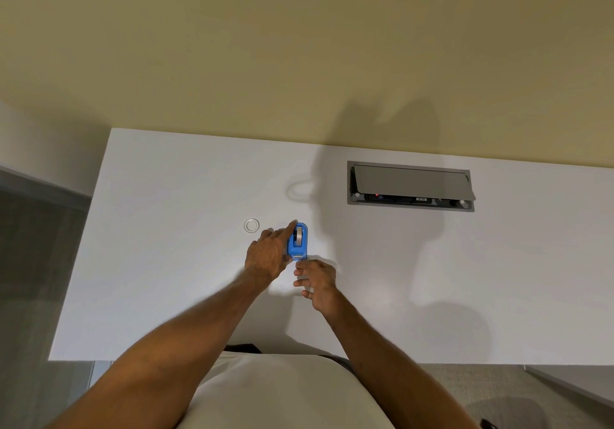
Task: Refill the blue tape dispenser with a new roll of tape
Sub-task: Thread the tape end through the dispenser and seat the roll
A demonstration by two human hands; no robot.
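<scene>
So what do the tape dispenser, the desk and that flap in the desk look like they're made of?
Tape dispenser: likely moulded plastic, an even bright blue with a slight gloss. Desk: a smooth matte white top, probably laminate, no grain showing. Flap: flat grey with a dull sheen, painted metal or plastic; the picture can't settle which.

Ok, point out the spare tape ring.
Head view: the tape ring lies flat on the white desk, just left of the blue tape dispenser, beyond the left hand.
</scene>
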